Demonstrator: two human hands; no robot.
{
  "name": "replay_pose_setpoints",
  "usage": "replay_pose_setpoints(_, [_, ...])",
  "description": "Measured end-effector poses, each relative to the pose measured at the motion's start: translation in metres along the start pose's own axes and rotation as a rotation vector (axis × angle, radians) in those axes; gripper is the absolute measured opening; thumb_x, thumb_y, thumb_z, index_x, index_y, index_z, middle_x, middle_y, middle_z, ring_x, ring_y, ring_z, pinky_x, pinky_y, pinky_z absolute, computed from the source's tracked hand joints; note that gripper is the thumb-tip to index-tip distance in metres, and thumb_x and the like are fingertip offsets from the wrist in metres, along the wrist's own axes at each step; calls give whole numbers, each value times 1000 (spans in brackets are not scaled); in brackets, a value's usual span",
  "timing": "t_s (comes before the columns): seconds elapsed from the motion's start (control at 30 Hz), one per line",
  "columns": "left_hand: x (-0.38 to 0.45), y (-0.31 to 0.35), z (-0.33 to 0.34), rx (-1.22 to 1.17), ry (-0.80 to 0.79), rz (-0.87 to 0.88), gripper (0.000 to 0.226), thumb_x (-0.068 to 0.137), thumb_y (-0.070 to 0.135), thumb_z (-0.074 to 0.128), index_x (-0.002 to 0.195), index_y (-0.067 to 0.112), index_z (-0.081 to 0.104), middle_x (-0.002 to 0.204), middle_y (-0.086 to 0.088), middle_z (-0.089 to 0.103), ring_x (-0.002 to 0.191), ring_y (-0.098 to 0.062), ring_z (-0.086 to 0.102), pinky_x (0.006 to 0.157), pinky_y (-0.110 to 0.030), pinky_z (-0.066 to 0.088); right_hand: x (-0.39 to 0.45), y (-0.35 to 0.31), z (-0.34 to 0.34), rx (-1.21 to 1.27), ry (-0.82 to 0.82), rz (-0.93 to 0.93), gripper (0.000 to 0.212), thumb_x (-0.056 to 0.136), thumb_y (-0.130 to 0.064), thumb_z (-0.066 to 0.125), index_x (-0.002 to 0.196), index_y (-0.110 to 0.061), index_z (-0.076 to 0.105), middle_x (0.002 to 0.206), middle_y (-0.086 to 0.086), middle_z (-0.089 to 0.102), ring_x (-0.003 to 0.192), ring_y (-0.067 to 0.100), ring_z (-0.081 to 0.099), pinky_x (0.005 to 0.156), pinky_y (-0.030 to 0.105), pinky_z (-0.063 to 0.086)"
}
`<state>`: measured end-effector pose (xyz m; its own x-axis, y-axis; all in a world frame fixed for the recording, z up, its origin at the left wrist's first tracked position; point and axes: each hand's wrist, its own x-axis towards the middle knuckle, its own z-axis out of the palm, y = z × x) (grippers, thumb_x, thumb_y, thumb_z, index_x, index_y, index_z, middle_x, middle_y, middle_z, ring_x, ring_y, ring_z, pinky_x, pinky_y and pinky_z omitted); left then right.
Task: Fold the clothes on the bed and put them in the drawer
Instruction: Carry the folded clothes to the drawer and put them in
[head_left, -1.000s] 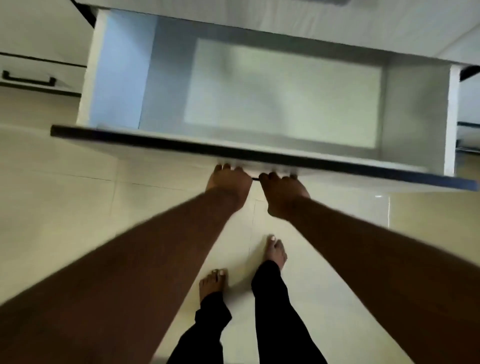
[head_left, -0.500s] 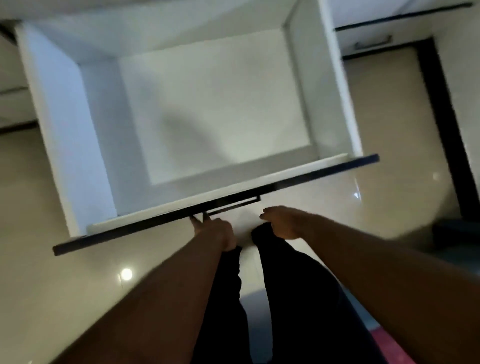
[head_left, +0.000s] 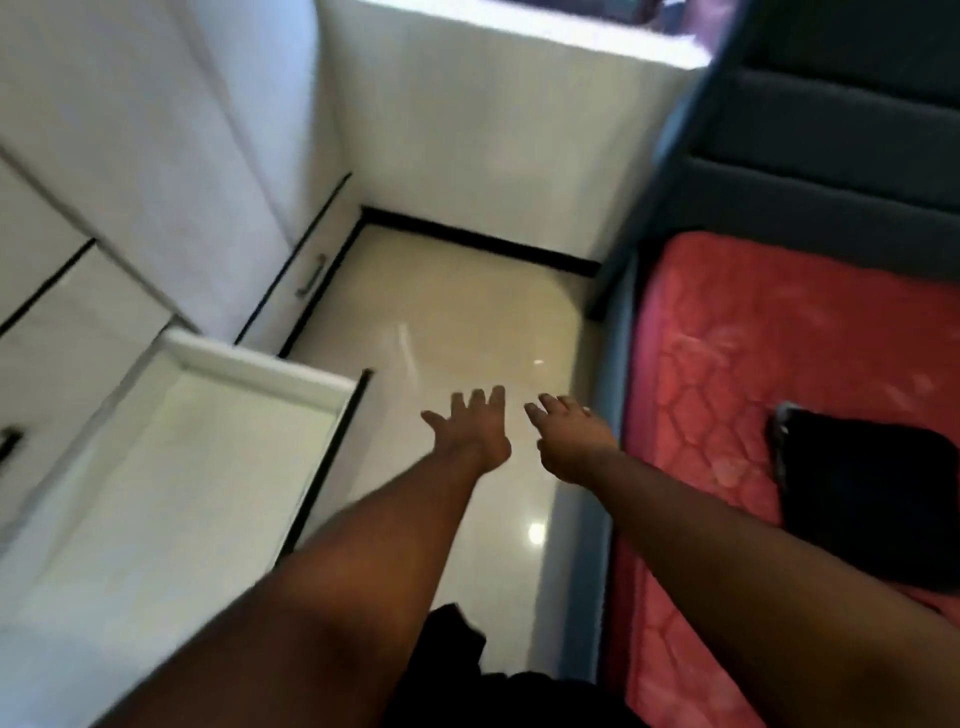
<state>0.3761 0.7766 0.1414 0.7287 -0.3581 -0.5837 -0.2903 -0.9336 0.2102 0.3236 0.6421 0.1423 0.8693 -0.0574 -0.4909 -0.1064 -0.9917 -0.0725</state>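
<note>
The white drawer (head_left: 260, 371) stands pulled out at the lower left, and nothing lies inside it. A dark folded garment (head_left: 872, 493) rests on the red bed (head_left: 727, 364) at the right. My left hand (head_left: 470, 428) and my right hand (head_left: 566, 436) hover side by side over the floor between drawer and bed. Both have their fingers spread and hold nothing. The right hand is close to the bed's edge.
White wardrobe fronts with black trim and a closed lower drawer with a handle (head_left: 311, 275) line the left side. A dark padded headboard (head_left: 831, 130) rises behind the bed. Glossy cream floor tiles (head_left: 467, 312) fill the gap between them.
Both hands have let go of the drawer front and swung right, away from it. The view has turned from the drawer toward the bed.
</note>
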Motion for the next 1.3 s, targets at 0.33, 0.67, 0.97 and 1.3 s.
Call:
replay_pose_setpoints(0.33, [-48,331,-35,-3,92,632,77,76,50,46,148,31,25,149,-4,42,134,-26,44,110,-53,35,-216,234,-48,221,416,614,52,93,-21,44,143,-21,33,149,7,31,140,29,27,110,49,31])
replay_pose_setpoints(0.67, [-68,464,48,-363,-78,723,61,83,5,63,140,4,42,127,-16,59,110,-24,58,82,-26,45,-300,359,13,350,317,820,60,93,-26,46,149,-22,26,156,7,22,144,30,21,113,51,28])
replay_pose_setpoints(0.97, [81,553,142,-490,-224,665,94,64,20,74,149,27,34,139,-3,53,123,-23,55,103,-40,46,-251,507,61,447,231,869,65,96,-27,44,154,-25,13,161,3,10,148,28,11,117,48,22])
replay_pose_setpoints(1.3, [279,576,335,-775,-320,54,137,27,54,95,143,11,35,129,-9,59,112,-30,61,97,-43,52,-126,683,238,538,157,912,86,90,-40,59,155,-26,3,162,2,7,148,28,8,117,49,20])
